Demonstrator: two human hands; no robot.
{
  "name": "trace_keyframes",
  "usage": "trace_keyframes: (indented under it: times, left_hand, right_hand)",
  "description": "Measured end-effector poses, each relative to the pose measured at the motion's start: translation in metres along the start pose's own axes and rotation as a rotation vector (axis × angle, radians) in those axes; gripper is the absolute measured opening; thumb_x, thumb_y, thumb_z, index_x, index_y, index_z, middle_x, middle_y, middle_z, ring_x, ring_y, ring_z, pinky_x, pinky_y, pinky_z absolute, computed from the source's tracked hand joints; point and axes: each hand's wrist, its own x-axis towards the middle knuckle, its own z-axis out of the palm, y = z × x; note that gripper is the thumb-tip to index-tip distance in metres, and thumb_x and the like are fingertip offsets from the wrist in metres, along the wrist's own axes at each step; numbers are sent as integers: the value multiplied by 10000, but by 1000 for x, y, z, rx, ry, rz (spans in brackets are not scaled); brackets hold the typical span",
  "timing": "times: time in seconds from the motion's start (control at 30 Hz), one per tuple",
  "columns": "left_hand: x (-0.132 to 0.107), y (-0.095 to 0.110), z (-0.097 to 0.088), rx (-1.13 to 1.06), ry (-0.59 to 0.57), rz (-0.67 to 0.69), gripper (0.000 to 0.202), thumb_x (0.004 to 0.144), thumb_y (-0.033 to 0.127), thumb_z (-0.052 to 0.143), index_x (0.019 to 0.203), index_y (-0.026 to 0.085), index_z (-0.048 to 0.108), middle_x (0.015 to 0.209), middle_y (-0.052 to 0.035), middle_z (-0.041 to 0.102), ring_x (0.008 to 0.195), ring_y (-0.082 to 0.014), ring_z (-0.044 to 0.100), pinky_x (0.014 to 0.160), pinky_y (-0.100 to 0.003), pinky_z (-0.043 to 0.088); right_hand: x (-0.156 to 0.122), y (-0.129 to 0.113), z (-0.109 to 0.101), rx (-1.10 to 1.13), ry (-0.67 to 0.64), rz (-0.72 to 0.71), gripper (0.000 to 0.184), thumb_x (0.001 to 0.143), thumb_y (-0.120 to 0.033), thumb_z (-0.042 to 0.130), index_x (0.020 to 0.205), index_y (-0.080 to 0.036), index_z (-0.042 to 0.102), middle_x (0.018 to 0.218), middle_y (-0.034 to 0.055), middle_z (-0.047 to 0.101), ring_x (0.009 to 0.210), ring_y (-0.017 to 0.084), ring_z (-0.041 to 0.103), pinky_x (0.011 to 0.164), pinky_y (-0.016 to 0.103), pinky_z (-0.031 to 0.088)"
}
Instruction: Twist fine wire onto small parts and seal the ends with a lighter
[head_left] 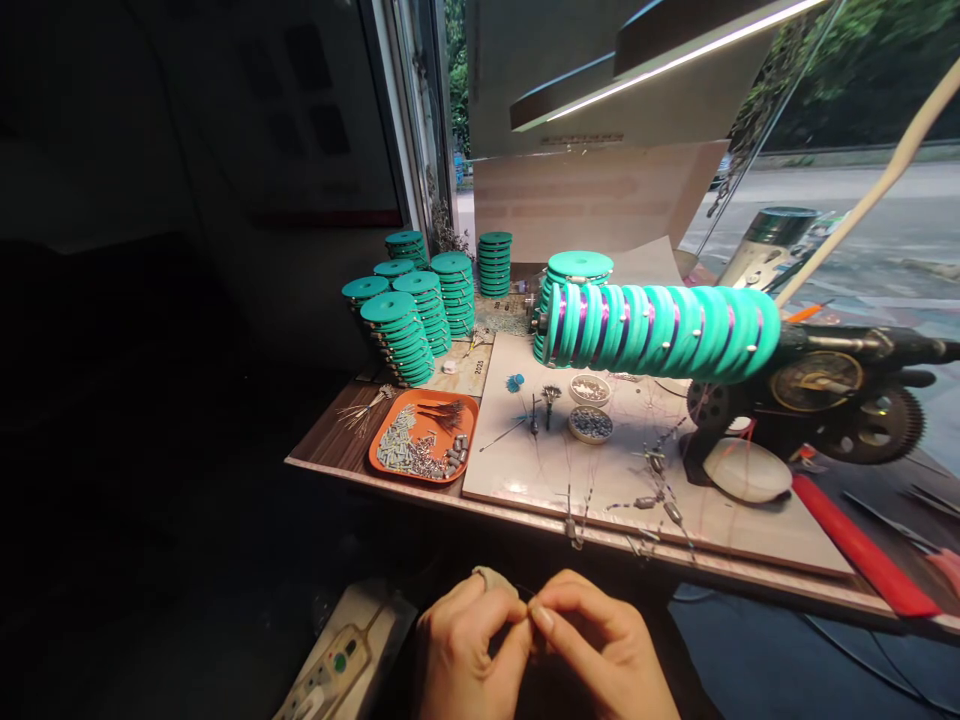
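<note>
Left hand [461, 650] and right hand [600, 645], fingertips pressed together pinching a thin dark line [525, 592] below the bench [330, 450] edge; orange tray [424, 437] ahead-left, teal spool row [660, 330] ahead-right.

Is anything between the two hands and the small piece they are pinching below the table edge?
Nothing visible does. The left hand and right hand meet fingertip to fingertip on a tiny item, too small to identify, below the table edge.
</note>
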Motion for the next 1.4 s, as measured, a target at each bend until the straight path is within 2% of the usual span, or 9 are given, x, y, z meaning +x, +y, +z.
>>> trace_keyframes:
  times: [0.1, 0.27, 0.37, 0.63, 0.8, 1.0, 1.4]
  left_hand:
    - [-1, 0, 0, 21, 11, 33, 222, 768, 141, 490, 564, 190, 564, 547, -1, 552, 527, -129, 539, 490, -213, 353]
    - [5, 3, -7, -125, -82, -126, 130, 708, 98, 590, 640, 193, 646, 587, 3, 635, 548, -122, 583, 521, -185, 417]
    - [9, 4, -11, -154, -100, -168, 110, 682, 106, 626, 714, 195, 682, 631, -12, 662, 561, -138, 597, 521, -194, 442]
    - [6, 0, -12, -166, -49, -105, 126, 704, 98, 608, 622, 180, 658, 583, -10, 641, 560, -132, 611, 539, -187, 445]
    - [4, -4, -14, -135, -111, -137, 109, 735, 159, 607, 647, 175, 671, 625, -33, 644, 590, -146, 620, 548, -201, 453]
    - [5, -5, -14, -135, -75, -143, 94, 712, 154, 632, 625, 172, 661, 620, -25, 645, 594, -145, 622, 545, -198, 455]
    - [3, -8, -14, -116, -86, -137, 97, 728, 166, 618, 643, 178, 662, 621, -24, 645, 593, -145, 620, 549, -206, 463]
  right_hand:
    - [0, 3, -1, 14, -22, 11, 153, 778, -267, 621, 673, -169, 676, 637, 7, 548, 602, 137, 529, 582, 237, 426]
    - [1, 11, 0, 286, -27, 96, 134, 765, -282, 649, 681, -180, 669, 646, -20, 525, 552, 111, 553, 545, 218, 440]
    - [1, 13, 1, 345, -24, 135, 125, 754, -277, 667, 683, -174, 673, 661, -20, 523, 561, 107, 561, 546, 211, 447]
    - [0, 10, 3, 368, -27, 167, 144, 746, -286, 677, 670, -165, 655, 657, -18, 527, 569, 105, 552, 556, 209, 455]
    - [0, 8, 4, 353, -43, 158, 133, 763, -285, 658, 693, -173, 642, 717, -14, 526, 607, 113, 554, 586, 222, 476]
    - [0, 9, 3, 336, -53, 168, 132, 769, -298, 650, 716, -177, 640, 683, -10, 546, 616, 118, 541, 600, 228, 483]
    - [2, 7, 5, 314, -42, 177, 155, 752, -304, 666, 695, -162, 646, 696, -7, 548, 595, 113, 548, 576, 217, 477]
